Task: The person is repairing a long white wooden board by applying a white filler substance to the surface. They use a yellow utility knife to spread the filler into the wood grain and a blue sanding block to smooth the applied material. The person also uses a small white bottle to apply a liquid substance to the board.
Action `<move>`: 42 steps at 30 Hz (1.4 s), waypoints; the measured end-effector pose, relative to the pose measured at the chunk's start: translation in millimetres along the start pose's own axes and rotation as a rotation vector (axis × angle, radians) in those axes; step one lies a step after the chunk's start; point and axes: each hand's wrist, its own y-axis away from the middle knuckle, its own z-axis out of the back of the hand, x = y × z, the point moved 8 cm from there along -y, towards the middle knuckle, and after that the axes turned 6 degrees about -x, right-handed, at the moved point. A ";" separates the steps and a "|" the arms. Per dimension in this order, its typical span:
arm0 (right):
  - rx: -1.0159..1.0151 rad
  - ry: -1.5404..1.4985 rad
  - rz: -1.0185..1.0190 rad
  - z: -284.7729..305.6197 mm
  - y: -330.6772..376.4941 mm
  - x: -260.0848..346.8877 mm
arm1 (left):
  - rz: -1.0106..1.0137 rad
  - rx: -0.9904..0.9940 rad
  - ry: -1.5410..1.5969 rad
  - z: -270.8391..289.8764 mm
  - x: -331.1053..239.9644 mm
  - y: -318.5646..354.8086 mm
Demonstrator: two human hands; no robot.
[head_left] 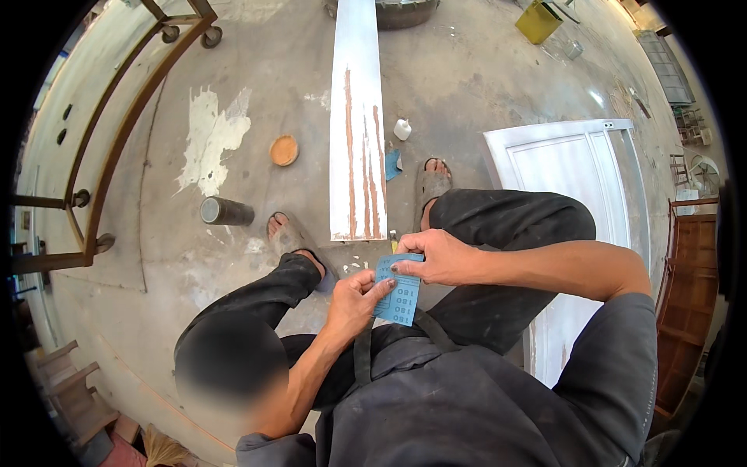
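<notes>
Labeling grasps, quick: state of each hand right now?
Left hand: closed, pinching the lower edge of the blue sandpaper sheet.
Right hand: closed, gripping the same sheet's top edge.

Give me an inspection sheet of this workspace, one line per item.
Surface: concrete floor, white paint patch.
Job's things: blue sandpaper sheet held by both hands; white board with brown filler streaks lies ahead.
Clutter: orange lid, dark can on its side, small white bottle, yellow container.
Hands: left hand and right hand pinch the sheet.
Cables: nothing seen.
Surroundings: white door panel, metal frame, wooden furniture.
</notes>
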 end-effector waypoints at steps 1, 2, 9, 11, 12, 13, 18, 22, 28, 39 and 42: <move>-0.021 0.085 0.002 7.9 0.5 4.1 | -0.276 -0.200 -0.209 9.1 -16.1 6.4; -0.052 0.173 -0.009 17.8 4.3 2.3 | -0.552 -0.379 -0.419 6.9 -31.5 17.2; -0.033 0.250 0.137 9.1 15.3 -8.9 | -0.246 -0.020 0.175 -32.3 -25.2 11.1; -0.027 0.161 0.101 1.6 13.1 -9.9 | -0.114 0.097 0.343 -38.8 -9.7 3.1; -0.001 0.141 0.095 -0.9 11.8 -13.8 | -0.060 0.121 0.429 -40.5 -3.7 1.2; 0.032 0.020 -0.018 -3.9 12.5 -19.5 | -0.006 0.149 0.516 -43.1 0.2 -0.5; 0.150 -0.304 -0.252 -24.8 8.6 -30.0 | -0.164 -0.015 0.573 -23.1 -2.6 -1.2; 0.234 -0.485 -0.469 -36.4 6.4 -33.9 | -0.255 -0.105 0.593 -6.6 -13.2 5.4; 0.293 -0.350 -0.605 -40.7 5.0 -43.8 | -0.588 -0.045 -0.562 -33.9 -43.1 32.3; -0.343 0.473 0.498 115.3 -31.6 93.1 | -0.728 -0.448 -1.113 0.7 -1.1 2.9; -0.385 0.494 0.611 122.5 -36.5 112.7 | -0.704 -0.538 -1.196 17.3 1.3 -21.9</move>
